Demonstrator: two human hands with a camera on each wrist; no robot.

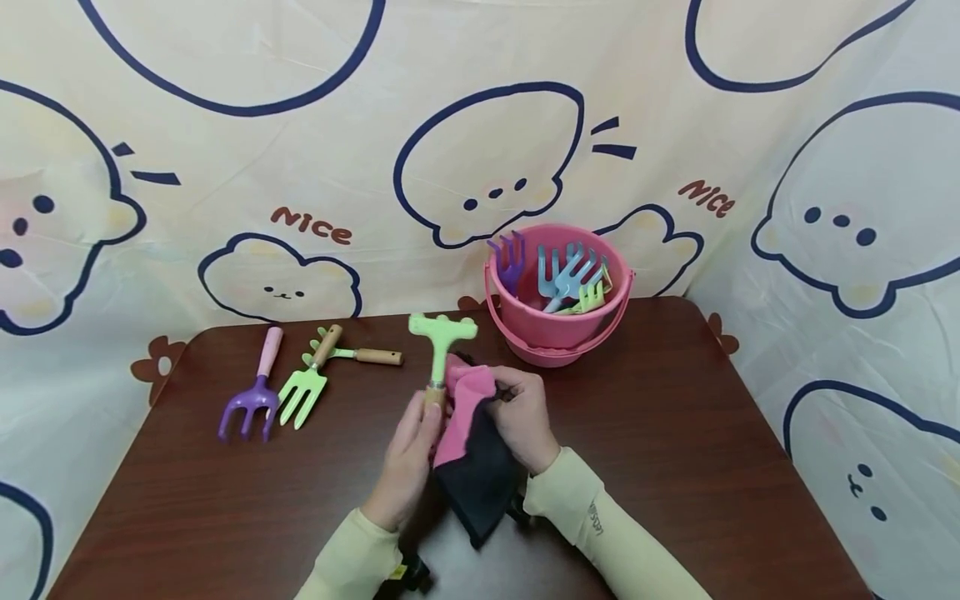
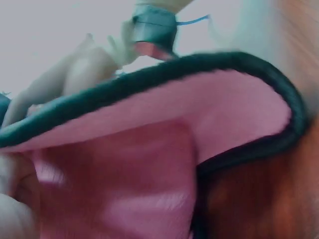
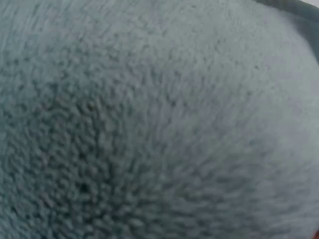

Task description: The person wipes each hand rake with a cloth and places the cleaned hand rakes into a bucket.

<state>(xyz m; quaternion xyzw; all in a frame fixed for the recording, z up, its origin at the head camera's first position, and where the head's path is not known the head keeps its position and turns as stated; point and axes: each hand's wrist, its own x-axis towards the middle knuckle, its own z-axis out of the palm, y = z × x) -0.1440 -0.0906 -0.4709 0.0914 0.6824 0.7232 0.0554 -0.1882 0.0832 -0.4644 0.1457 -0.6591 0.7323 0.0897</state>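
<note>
The pale cream sleeves (image 1: 352, 554) come nearest the camera, at the lower edge of the head view. Beyond the cuffs, the left hand (image 1: 408, 442) has its fingers wrapped round the wooden handle of a light-green, T-shaped garden tool (image 1: 442, 333), held head up above the dark brown wood-grain bench (image 1: 675, 417). The right hand (image 1: 525, 417) pinches the top of a soft fabric cloth, pink on one face and black on the other (image 1: 476, 467). Its upper part sits against or just beside the tool's neck; whether it wraps round is hidden. A loose corner hangs below, and fuzzy fabric fills the right wrist view.

For good handling, the left grip should probably stay firm and low on the handle, leaving the neck and crossbar free. Gathering the dangling corner into the right palm would likely stop it snagging, and light pressure along the crossbar, then into its bumps, should suit its uneven shape.

The pink plastic bucket (image 1: 540, 331) stands behind and to the right, apart from the tool, with purple, blue and green forks inside.
</note>
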